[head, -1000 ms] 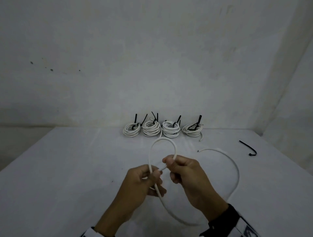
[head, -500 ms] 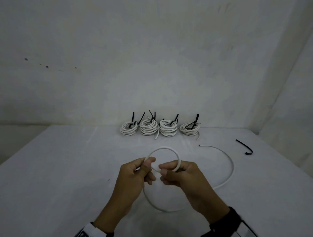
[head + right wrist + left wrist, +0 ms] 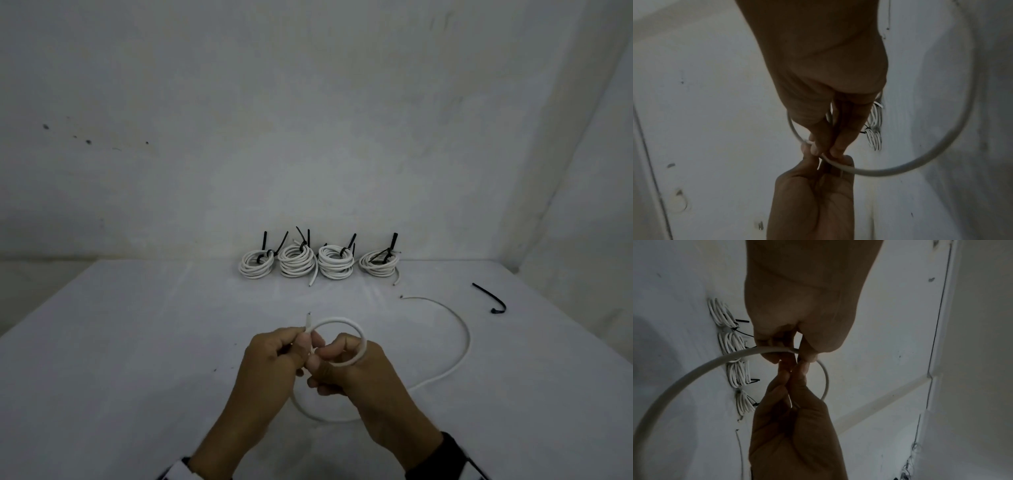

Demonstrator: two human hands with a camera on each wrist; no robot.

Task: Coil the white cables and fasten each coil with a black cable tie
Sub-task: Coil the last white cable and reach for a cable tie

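Note:
Both hands meet over the middle of the white table (image 3: 137, 377) and hold one white cable (image 3: 342, 321). It forms a single small loop between them. My left hand (image 3: 304, 342) pinches the loop where the cable crosses, and the cable's short end (image 3: 308, 320) sticks up past the fingers. My right hand (image 3: 330, 358) grips the loop's near side, with the loop lying over its knuckles. The remaining cable (image 3: 466, 342) trails right in a wide arc on the table. The left wrist view shows the left hand (image 3: 785, 355) pinching the cable (image 3: 694, 369); the right wrist view shows the right hand (image 3: 826, 149) on the cable (image 3: 900, 168).
Several finished coils (image 3: 297, 263) with black ties stand in a row at the table's back edge against the wall. A loose black cable tie (image 3: 489, 298) lies at the right. The table's right edge is near that tie.
The tall loop has turned into a smaller, rounder one. Both hands have closed in on each other, and the trailing cable has been drawn in from the right.

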